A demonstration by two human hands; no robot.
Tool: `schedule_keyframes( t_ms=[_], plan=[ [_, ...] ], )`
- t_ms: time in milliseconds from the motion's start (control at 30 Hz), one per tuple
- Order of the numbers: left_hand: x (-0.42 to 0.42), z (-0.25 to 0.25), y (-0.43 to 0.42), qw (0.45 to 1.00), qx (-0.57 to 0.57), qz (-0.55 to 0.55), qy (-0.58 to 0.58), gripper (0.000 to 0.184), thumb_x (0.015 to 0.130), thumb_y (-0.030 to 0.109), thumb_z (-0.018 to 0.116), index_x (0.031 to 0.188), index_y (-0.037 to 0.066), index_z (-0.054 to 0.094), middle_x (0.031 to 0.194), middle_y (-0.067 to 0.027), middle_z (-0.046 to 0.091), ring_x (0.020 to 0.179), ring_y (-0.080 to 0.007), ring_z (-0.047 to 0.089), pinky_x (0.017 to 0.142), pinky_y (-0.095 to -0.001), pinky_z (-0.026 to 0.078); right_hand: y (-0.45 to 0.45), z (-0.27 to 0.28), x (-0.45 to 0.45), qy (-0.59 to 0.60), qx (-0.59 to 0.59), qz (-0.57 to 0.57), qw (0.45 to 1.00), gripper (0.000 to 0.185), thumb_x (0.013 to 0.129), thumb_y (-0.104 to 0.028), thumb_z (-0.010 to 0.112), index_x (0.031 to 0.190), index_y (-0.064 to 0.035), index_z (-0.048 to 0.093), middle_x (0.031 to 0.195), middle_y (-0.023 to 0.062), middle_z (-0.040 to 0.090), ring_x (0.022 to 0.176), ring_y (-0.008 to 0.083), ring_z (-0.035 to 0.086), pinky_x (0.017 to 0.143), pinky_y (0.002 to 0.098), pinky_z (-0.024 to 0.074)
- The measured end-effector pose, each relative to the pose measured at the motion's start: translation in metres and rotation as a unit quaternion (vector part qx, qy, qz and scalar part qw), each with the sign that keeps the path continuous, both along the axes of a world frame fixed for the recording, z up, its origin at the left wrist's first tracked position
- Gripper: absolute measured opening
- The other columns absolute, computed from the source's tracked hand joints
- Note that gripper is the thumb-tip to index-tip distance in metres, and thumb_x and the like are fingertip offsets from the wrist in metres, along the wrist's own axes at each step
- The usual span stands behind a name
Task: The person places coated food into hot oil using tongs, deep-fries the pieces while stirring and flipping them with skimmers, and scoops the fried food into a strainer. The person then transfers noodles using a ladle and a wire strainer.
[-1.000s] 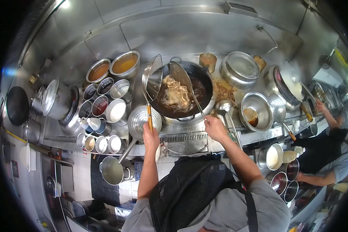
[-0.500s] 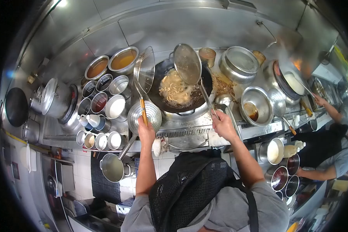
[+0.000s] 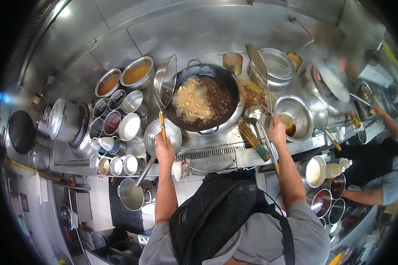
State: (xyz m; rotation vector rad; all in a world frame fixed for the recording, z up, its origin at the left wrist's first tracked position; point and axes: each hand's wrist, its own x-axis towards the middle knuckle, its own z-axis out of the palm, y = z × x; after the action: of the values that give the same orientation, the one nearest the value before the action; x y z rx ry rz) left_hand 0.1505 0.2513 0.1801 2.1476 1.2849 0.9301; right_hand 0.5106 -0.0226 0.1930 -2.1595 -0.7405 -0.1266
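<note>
My left hand (image 3: pixel 165 152) is closed around the wooden handle of a wire strainer (image 3: pixel 166 81), whose basket stands at the left edge of the wok. Beneath that hand sits a perforated skimmer (image 3: pixel 172 134). In the dark wok (image 3: pixel 232 90), pale pieces of food (image 3: pixel 191 102) bubble in brown oil. My right hand (image 3: pixel 277 131) grips the long handle of a round flat mesh skimmer (image 3: pixel 255 62), which is raised right of the wok, seen nearly edge-on. Close to this hand lie a ladle (image 3: pixel 254 112), a bamboo brush (image 3: pixel 254 142) and a steel bowl (image 3: pixel 303 115) with brown liquid.
Pots of broth (image 3: pixel 138 71) and several seasoning tins (image 3: pixel 130 126) stand on the left. A large steel pot (image 3: pixel 281 73) is behind on the right. Further right, another person's hand (image 3: pixel 378 110) works at a steaming wok (image 3: pixel 334 84).
My right hand has carried the mesh skimmer from above the wok to its right, turning it edge-on. The bamboo brush has come into sight. My left hand keeps its grip.
</note>
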Motion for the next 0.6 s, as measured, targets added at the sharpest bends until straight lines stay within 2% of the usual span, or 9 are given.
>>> schedule_keyframes(
  t_ms=[67, 100, 200, 333, 367, 400, 467, 500, 600],
  plan=[
    [0.001, 0.004, 0.0, 1.0, -0.008, -0.001, 0.004, 0.045, 0.091, -0.001, 0.054, 0.133, -0.001, 0.041, 0.114, -0.0296, 0.062, 0.103, -0.0517, 0.06, 0.088, -0.0538, 0.046, -0.009, -0.056, 0.03, -0.035, -0.093, -0.005, 0.995, 0.016, 0.091, -0.007, 0.054, 0.103, -0.0012, 0.063, 0.09, 0.0317, 0.065, 0.086, 0.0511, 0.063, 0.075, 0.0577, 0.0499],
    [0.002, 0.007, -0.002, 1.0, -0.006, 0.001, 0.005, 0.045, 0.091, -0.001, 0.054, 0.133, -0.001, 0.041, 0.114, -0.0296, 0.062, 0.103, -0.0517, 0.06, 0.088, -0.0538, 0.046, -0.015, -0.081, 0.045, -0.005, -0.114, 0.009, 0.993, 0.014, 0.09, -0.007, 0.054, 0.099, -0.0001, 0.062, 0.095, 0.0313, 0.065, 0.089, 0.0502, 0.063, 0.078, 0.0573, 0.0502],
    [0.006, 0.014, 0.001, 1.0, -0.003, 0.008, 0.012, 0.045, 0.091, -0.001, 0.054, 0.133, -0.001, 0.041, 0.115, -0.0299, 0.062, 0.103, -0.0519, 0.06, 0.088, -0.0543, 0.046, -0.02, -0.067, 0.038, 0.047, -0.103, -0.003, 0.994, 0.017, 0.09, -0.006, 0.054, 0.102, 0.0005, 0.063, 0.095, 0.0302, 0.066, 0.092, 0.049, 0.063, 0.08, 0.0559, 0.0503],
    [0.006, 0.006, 0.007, 0.999, 0.034, 0.0, 0.011, 0.045, 0.091, 0.005, 0.057, 0.134, 0.001, 0.043, 0.112, -0.0305, 0.063, 0.103, -0.0506, 0.061, 0.089, -0.0531, 0.047, -0.02, -0.023, -0.001, 0.005, 0.019, 0.045, 0.999, 0.027, 0.093, -0.007, 0.054, 0.117, -0.0008, 0.065, 0.09, 0.0293, 0.066, 0.089, 0.0468, 0.065, 0.077, 0.0498, 0.0516],
    [0.007, 0.005, 0.008, 0.999, 0.039, -0.002, 0.008, 0.045, 0.092, 0.005, 0.057, 0.134, 0.001, 0.043, 0.112, -0.0308, 0.062, 0.104, -0.051, 0.061, 0.089, -0.0534, 0.047, -0.017, -0.017, -0.004, 0.103, 0.039, 0.057, 0.992, 0.029, 0.095, -0.01, 0.055, 0.12, -0.0023, 0.065, 0.081, 0.0231, 0.067, 0.074, 0.0354, 0.068, 0.068, 0.042, 0.0513],
    [0.009, 0.005, 0.007, 0.999, 0.038, -0.003, 0.01, 0.045, 0.092, 0.005, 0.057, 0.134, 0.001, 0.043, 0.112, -0.0308, 0.062, 0.104, -0.051, 0.061, 0.089, -0.0534, 0.047, -0.012, -0.007, -0.008, 0.105, 0.037, 0.056, 0.992, 0.029, 0.095, -0.01, 0.055, 0.12, -0.0023, 0.065, 0.081, 0.0231, 0.067, 0.074, 0.0354, 0.068, 0.068, 0.042, 0.0513],
    [0.017, 0.008, 0.007, 0.999, 0.004, 0.008, 0.031, 0.044, 0.092, 0.005, 0.057, 0.133, 0.001, 0.043, 0.114, -0.031, 0.062, 0.105, -0.0513, 0.06, 0.089, -0.0543, 0.047, 0.003, 0.018, -0.014, 0.232, 0.031, 0.105, 0.967, 0.03, 0.096, -0.013, 0.055, 0.123, -0.0028, 0.065, 0.073, 0.0135, 0.064, 0.065, 0.0185, 0.062, 0.061, 0.0335, 0.0483],
    [0.02, 0.009, 0.006, 1.0, 0.005, 0.005, 0.029, 0.044, 0.092, 0.005, 0.057, 0.133, 0.001, 0.043, 0.114, -0.031, 0.062, 0.105, -0.0513, 0.06, 0.089, -0.0543, 0.047, 0.012, 0.028, -0.017, 0.251, 0.039, 0.112, 0.961, 0.032, 0.097, -0.015, 0.056, 0.126, -0.0029, 0.065, 0.071, 0.007, 0.062, 0.063, 0.0104, 0.058, 0.057, 0.0295, 0.0461],
    [0.021, 0.001, 0.007, 0.999, -0.028, 0.014, 0.018, 0.044, 0.092, 0.006, 0.057, 0.133, 0.002, 0.044, 0.114, -0.0315, 0.062, 0.104, -0.0519, 0.06, 0.087, -0.0552, 0.047, 0.037, 0.016, -0.007, 0.266, 0.033, 0.147, 0.952, 0.034, 0.097, -0.017, 0.055, 0.128, -0.0033, 0.064, 0.067, 0.007, 0.062, 0.055, 0.013, 0.057, 0.054, 0.0316, 0.0465]
  ],
)
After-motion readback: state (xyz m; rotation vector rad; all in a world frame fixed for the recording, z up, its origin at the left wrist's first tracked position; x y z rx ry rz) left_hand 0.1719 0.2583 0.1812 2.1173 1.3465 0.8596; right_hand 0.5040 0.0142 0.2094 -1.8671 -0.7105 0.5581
